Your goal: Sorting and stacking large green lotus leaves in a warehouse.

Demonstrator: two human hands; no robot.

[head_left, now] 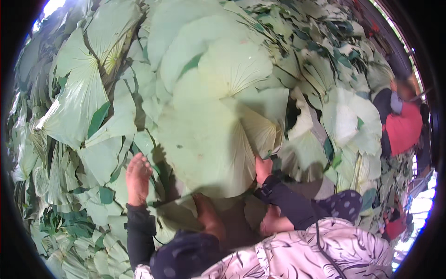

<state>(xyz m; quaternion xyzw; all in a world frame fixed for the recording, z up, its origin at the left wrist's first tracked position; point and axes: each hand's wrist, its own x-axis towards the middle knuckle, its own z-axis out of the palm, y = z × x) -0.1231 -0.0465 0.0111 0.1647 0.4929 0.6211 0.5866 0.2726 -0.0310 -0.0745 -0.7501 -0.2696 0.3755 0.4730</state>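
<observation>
A stack of large pale green lotus leaves [200, 135] lies spread in front of me, veins fanning out from the centres. My right hand [263, 169] grips the near right edge of the top leaf, where it folds up into a crease. To the left of the stack, my left hand [138, 180] is raised with nothing in it, its fingers loosely bent and apart. A dark sleeve covers each forearm. The underside of the leaf at my right fingertips is hidden.
My bare feet [209, 217] are at the stack's near edge. More lotus leaves [79, 102] heap up on the left. Smaller dark green pieces [320, 44] lie at the far right. A person in red [404, 128] sits at the right edge, beside the leaves.
</observation>
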